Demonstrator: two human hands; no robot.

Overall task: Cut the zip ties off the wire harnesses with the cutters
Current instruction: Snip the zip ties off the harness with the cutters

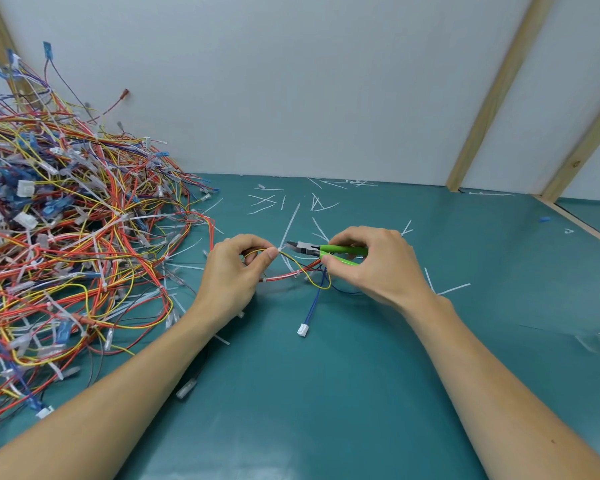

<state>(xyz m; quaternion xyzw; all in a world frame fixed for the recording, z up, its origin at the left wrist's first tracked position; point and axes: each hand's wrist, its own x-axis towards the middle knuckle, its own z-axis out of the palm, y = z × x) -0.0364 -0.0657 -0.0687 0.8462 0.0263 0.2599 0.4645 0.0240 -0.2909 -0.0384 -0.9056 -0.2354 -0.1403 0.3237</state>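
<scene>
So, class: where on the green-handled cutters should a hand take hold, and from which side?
Grip the two green handles, coming from the right. The cutters lie roughly level with their metal nose pointing left at the zip tie, so the handles trail rightward, where the right hand wraps them.

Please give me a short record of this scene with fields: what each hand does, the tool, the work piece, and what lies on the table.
left hand: pinches a wire harness beside its zip tie
right hand: holds the cutters by the green handles
cutters: tip points at the zip tie, close to it
table: teal surface
pile: tangled harnesses, at the left
scraps: cut white ties scattered behind the hands
</scene>
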